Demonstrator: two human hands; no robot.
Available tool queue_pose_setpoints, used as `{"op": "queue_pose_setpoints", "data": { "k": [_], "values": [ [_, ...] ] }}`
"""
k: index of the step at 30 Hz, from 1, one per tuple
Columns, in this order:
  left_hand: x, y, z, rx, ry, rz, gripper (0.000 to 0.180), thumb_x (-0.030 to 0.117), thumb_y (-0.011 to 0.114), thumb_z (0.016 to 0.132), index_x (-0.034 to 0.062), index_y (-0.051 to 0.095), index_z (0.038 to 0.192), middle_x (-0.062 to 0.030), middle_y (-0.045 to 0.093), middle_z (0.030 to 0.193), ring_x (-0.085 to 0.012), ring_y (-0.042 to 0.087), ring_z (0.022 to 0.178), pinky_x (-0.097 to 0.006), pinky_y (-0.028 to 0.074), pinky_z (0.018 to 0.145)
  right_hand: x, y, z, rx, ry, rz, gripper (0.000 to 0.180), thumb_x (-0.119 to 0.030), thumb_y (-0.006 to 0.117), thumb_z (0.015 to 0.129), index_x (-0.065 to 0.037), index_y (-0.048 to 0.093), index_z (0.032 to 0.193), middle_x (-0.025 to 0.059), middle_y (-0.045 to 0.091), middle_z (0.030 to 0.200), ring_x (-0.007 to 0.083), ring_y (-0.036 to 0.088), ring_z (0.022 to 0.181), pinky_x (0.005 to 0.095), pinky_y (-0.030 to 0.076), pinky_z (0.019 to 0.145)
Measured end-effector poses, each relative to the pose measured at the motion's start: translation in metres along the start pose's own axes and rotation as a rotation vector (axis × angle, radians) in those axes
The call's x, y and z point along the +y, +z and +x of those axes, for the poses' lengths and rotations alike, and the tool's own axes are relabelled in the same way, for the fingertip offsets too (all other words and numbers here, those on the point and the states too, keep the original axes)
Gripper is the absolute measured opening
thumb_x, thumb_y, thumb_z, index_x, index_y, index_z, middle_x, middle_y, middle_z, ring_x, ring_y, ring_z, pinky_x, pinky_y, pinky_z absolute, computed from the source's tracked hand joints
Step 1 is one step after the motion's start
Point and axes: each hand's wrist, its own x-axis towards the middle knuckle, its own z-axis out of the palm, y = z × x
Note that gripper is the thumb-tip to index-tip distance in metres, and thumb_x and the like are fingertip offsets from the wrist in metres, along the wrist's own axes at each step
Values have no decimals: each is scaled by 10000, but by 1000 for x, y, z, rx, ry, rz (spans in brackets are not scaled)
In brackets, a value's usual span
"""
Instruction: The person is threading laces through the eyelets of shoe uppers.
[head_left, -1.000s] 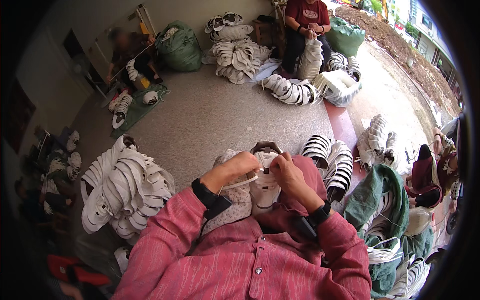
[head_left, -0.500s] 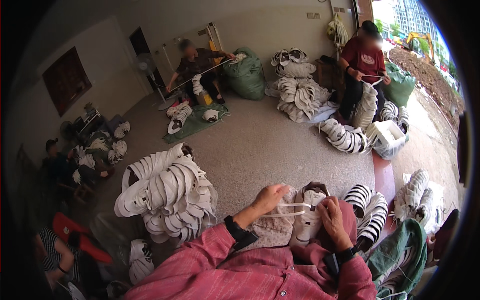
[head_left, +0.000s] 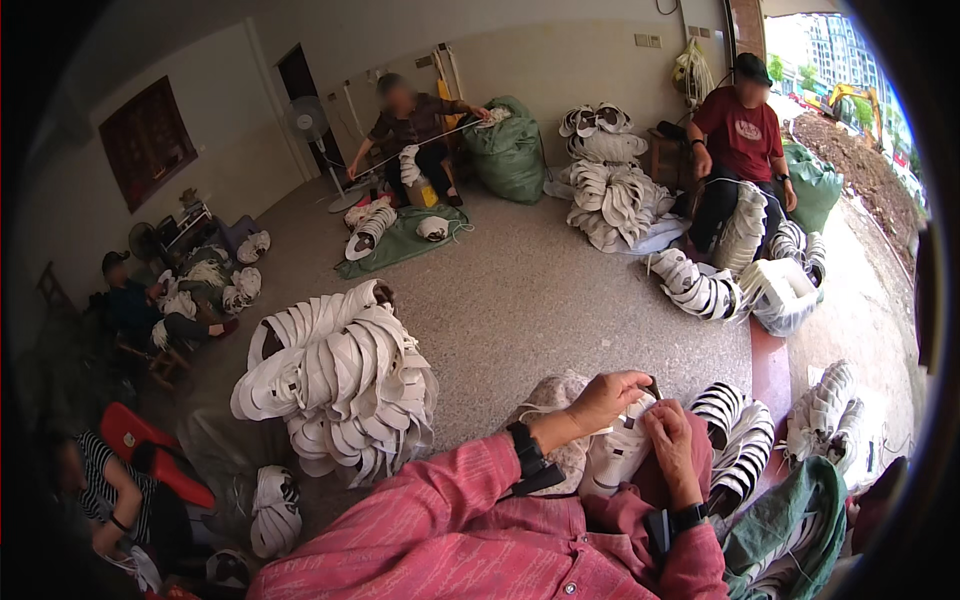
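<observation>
A white shoe (head_left: 622, 455) is being held on the lap, between both hands, just in front of the pink sleeves. The left hand (head_left: 605, 398) is being closed over the shoe's top edge, fingers curled around it and apparently pinching a thin white thread (head_left: 560, 412) that is being drawn off to the left. The right hand (head_left: 672, 450) is being pressed against the shoe's right side, fingers bent in a grip on it. A stack of striped uppers (head_left: 735, 440) is lying just beside the right hand, and a big pile (head_left: 335, 375) is sitting well apart on the floor (head_left: 540, 300) to the left.

Judged from this hold, the thread is at risk of being snagged or snapped if it is being pulled too sharply. The shoe could also be let slip off the lap, since it is being steadied only by the fingers.
</observation>
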Motion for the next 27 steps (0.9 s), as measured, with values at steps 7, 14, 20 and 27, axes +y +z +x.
{"op": "queue_pose_setpoints", "data": {
  "k": [7, 14, 20, 27],
  "values": [
    [-50, -1, 11, 114, 175, 422, 160, 154, 585, 898, 50, 632, 1010, -129, 676, 960, -272, 662, 899, -337, 511, 770, 2, -5, 12, -32, -33, -157, 107, -76, 593, 877, 1, 590, 803, 59, 549, 873, 145, 528, 780, 255, 420, 683],
    [-57, -6, 9, 129, 82, 219, 164, 167, 564, 926, 40, 642, 993, -116, 683, 913, -231, 660, 865, -324, 508, 759, 5, -2, 9, -3, -18, -84, 119, -77, 562, 893, 6, 563, 808, 43, 540, 873, 129, 514, 778, 238, 412, 698],
    [-51, -9, 2, 76, 6, -32, 158, 154, 582, 934, 32, 647, 1011, -6, 638, 849, -89, 567, 815, -234, 476, 736, 6, 2, 7, 18, -13, -82, 110, -56, 550, 887, 8, 554, 797, 46, 537, 868, 133, 512, 805, 235, 410, 722],
    [-52, -8, -1, 47, -18, -55, 178, 149, 590, 932, 30, 642, 1054, -11, 646, 921, -74, 557, 873, -226, 472, 770, 6, 1, 6, 40, -1, -67, 121, -62, 555, 892, 11, 556, 794, 56, 549, 878, 144, 524, 794, 242, 420, 709]
  ]
}}
